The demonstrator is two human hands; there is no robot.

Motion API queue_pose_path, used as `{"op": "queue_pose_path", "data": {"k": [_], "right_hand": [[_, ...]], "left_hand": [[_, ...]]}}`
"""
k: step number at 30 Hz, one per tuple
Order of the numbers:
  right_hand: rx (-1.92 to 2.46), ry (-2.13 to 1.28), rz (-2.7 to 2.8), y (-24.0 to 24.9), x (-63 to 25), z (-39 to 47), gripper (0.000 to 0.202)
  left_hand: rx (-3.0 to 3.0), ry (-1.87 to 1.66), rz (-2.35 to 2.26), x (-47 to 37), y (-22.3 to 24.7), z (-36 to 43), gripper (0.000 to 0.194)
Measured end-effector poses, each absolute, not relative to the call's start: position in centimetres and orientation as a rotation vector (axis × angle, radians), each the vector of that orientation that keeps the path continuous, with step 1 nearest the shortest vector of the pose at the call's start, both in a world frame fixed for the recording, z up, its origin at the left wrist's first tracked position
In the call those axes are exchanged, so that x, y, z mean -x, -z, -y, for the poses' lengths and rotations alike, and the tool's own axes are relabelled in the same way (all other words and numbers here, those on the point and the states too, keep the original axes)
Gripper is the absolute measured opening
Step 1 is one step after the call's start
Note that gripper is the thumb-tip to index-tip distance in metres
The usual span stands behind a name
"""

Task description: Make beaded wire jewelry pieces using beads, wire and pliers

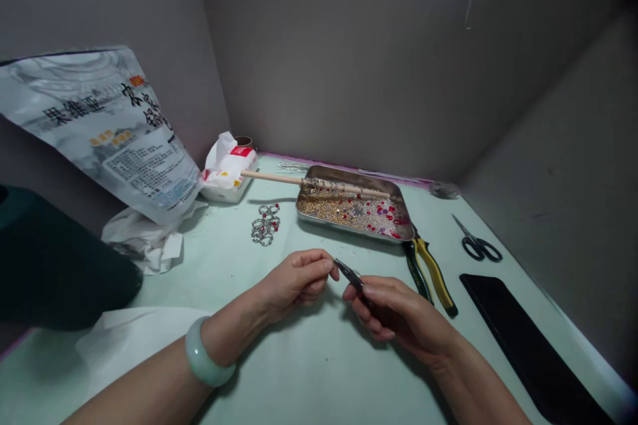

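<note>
My left hand (308,279) is closed in a pinch above the mat, thumb against the fingers; whatever it pinches is too small to make out. In my right hand (396,309) lies a small dark tool with a narrow pointed tip (351,275), its back end hidden in the palm. That tip reaches the left fingertips. Beyond the hands, a shallow metal tray (349,233) holds gold, clear and red beads. A wooden stick (274,177) wound with beaded wire rests across it. Left of the tray lies a cluster of beaded wire rings (266,226).
Yellow-and-black pliers (436,275) lean against the tray's right corner. Farther right are scissors (478,244) and a black flat case or phone (528,345). At left stand a tissue pack (229,176), a large printed pouch (124,139) and a dark green container (54,265). Walls enclose the back and right.
</note>
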State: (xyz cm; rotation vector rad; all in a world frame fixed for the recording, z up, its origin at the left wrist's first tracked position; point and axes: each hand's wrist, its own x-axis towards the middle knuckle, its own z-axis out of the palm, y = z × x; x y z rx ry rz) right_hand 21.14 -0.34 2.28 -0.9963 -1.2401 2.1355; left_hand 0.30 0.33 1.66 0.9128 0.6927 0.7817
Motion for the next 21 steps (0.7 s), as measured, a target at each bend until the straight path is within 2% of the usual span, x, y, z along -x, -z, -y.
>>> {"op": "queue_pose_path", "data": {"k": [10,18,21], "right_hand": [[1.212,-1.650,1.610,-2.04,-20.45,0.47,0.033],[1.194,-1.705,1.621,-2.43,-20.34,0.56,0.034],[1.204,-1.617,1.681,-2.38,-20.40,0.52,0.032]], "left_hand": [[-0.978,-0.840,-0.857,-0.52,-1.43,-0.60,0.024],[-0.959,-0.821,-0.787,-0.24,-1.32,-0.59,0.024],[-0.912,-0.768,-0.727,-0.01,-1.39,-0.64,0.023]]}}
